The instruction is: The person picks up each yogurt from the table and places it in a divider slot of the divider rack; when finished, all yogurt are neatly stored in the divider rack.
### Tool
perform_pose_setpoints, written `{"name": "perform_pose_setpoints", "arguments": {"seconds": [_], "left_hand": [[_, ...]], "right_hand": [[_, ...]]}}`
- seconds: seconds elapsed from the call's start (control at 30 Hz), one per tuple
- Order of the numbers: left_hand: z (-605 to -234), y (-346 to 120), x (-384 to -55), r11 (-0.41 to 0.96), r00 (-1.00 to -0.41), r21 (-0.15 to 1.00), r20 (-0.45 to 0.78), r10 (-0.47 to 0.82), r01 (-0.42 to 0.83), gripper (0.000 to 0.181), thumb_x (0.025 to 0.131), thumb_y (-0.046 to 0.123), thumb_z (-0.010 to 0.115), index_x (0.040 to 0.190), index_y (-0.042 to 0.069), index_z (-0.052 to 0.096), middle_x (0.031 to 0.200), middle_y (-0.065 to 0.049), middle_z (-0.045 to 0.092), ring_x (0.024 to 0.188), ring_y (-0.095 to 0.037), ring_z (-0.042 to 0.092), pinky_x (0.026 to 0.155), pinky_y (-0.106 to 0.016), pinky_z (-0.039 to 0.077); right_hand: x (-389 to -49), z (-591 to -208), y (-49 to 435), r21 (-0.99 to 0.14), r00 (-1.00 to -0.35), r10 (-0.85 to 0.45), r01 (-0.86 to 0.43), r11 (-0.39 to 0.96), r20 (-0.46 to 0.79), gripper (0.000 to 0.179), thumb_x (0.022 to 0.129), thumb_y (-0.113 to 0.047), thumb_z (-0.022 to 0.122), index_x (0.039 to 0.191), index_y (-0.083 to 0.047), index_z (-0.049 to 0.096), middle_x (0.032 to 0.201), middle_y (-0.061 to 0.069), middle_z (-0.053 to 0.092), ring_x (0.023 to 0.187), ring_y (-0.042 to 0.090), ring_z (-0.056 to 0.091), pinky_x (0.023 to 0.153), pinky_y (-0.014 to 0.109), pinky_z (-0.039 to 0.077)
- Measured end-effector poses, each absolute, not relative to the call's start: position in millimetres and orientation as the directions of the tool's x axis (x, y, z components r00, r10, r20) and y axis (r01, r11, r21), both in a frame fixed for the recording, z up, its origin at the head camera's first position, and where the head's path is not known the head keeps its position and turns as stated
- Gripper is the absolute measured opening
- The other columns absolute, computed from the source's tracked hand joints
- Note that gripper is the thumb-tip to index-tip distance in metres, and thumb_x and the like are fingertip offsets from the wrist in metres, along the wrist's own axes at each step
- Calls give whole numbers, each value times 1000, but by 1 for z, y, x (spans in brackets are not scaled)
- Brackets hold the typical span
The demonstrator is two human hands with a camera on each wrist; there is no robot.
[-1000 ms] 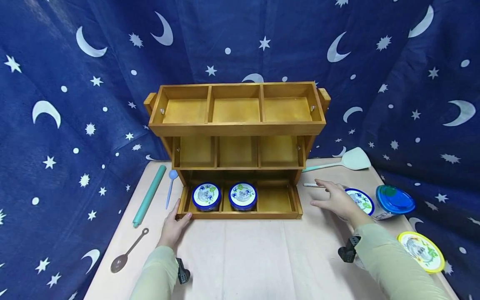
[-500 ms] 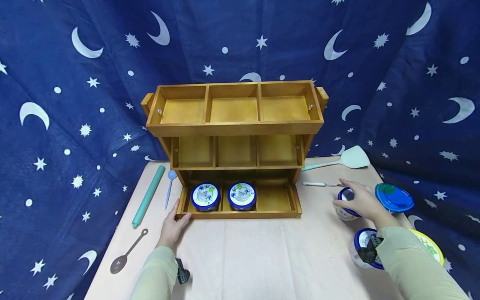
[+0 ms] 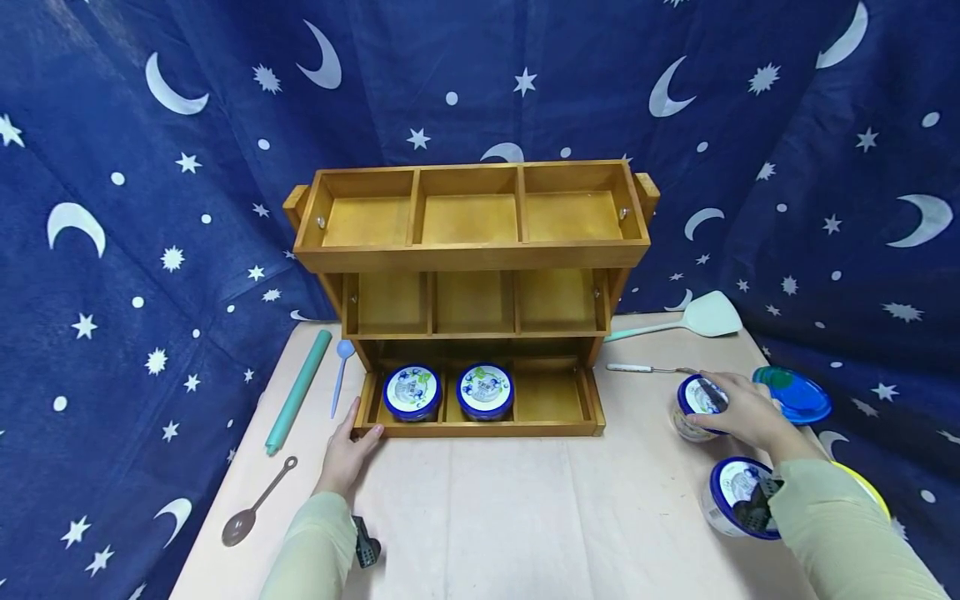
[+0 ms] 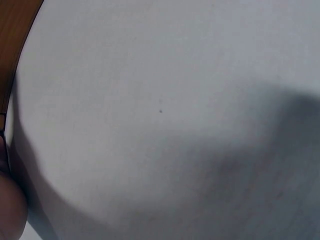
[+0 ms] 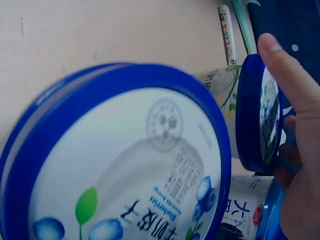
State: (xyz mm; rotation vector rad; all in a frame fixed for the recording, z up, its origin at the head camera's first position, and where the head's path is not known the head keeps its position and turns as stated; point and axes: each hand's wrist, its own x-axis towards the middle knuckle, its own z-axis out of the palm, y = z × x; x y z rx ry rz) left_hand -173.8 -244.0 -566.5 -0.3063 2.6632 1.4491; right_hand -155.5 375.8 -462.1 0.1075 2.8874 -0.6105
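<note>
My left hand (image 3: 347, 454) rests at the left front corner of a three-tier wooden box (image 3: 480, 431). Its thumb lies on the front edge, its fingers along the side. My right hand (image 3: 753, 412) is at a rear tub with a blue-rimmed white lid (image 3: 697, 396), fingers spread around the lid's right side; the thumb overlaps the lid's rim in the right wrist view. A nearer blue-rimmed tub (image 3: 738, 479) stands below my right wrist, partly covered by the black wrist camera. It fills much of the right wrist view. Two similar tubs sit in the box's bottom tier, left (image 3: 412, 390) and middle (image 3: 485, 389).
Behind my right hand are a bright blue lid (image 3: 798, 396), a white-handled utensil (image 3: 630, 367) and a pale green spatula (image 3: 708, 317). A yellow-rimmed lid (image 3: 870, 487) is mostly under my sleeve. At left lie a green rod (image 3: 298, 392), a blue spoon (image 3: 341, 367) and a brown spoon (image 3: 247, 521).
My right hand has moved to the right and slightly nearer, uncovering the rear tub's lid. The nearer tub has come into view from under the right arm. My left hand stays put.
</note>
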Motion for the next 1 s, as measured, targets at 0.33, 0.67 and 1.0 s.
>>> {"name": "perform_pose_setpoints", "arguments": {"seconds": [0.33,0.67,1.0], "left_hand": [[-566,-244,-174,538,-970,807,-200,-139,-243,82,87,50,60,151,32,13,151,-24,19,137,-42,17,109,-56,16],[-566,-243,-174,536,-968,807,-205,-142,-249,81,87,50,60,151,33,12,151,-22,20,137,-40,17,110,-55,16],[-565,-243,-173,537,-965,802,-215,-147,-261,81,87,50,60,150,36,12,151,-22,19,137,-41,16,110,-56,15]], "right_hand": [[-154,-467,378,-369,-972,72,152,917,-222,113,66,-66,70,145,1,23,137,39,15,116,62,11,89,72,17],[-154,-471,381,-325,-982,72,127,937,-176,110,67,-66,70,143,1,26,136,39,16,114,63,14,88,71,17],[-158,-472,374,-342,-981,34,100,934,-192,109,67,-63,72,144,0,25,135,42,17,115,64,14,89,76,17]]}}
